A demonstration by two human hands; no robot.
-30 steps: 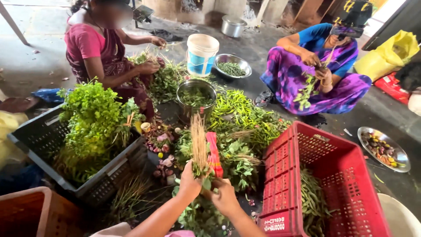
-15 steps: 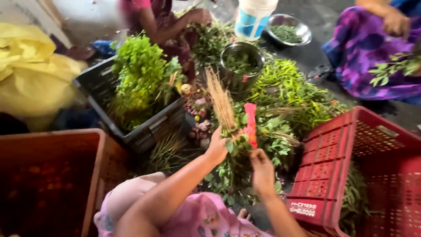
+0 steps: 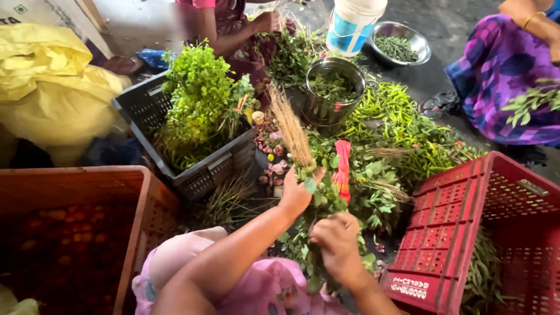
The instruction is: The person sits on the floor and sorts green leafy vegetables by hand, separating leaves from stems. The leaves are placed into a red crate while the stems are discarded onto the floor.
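Bunch: a bunch of leafy herbs (image 3: 308, 175) is held upright, roots up and leaves down; its long axis runs from lower right to upper left, tilted slightly away from the person.
Roots: pale straw-like roots (image 3: 289, 128) fan out above the grip, pointing toward the steel pot.
Left hand: the left hand (image 3: 297, 192) is clenched around the stems just below the roots, thumb raised beside the leaves.
Right hand: the right hand (image 3: 335, 242) is closed on the leafy lower part of the bunch, below and right of the left-hand grip; how tightly the fingers are closed cannot be told, as leaves hide them.
Red band: a red strip (image 3: 342, 169) hangs just right of the grip, beside the leaves; whether it is touched cannot be told.
Heap: loose greens (image 3: 379, 186) are piled beyond and right of the hands.
Chillies: green chillies (image 3: 396, 116) lie farther out, behind the heap.
Pot: a steel pot (image 3: 335, 87) with greens stands beyond the root tips.
Grey crate: a grey crate (image 3: 198, 169) of leafy bunches sits left of the grip.
Red crate: a red crate (image 3: 466, 227) stands just right of the right hand.
Orange crate: an orange crate (image 3: 76, 233) is seen at far left.
Others: two seated people are seen across the heap, well apart from the grip.
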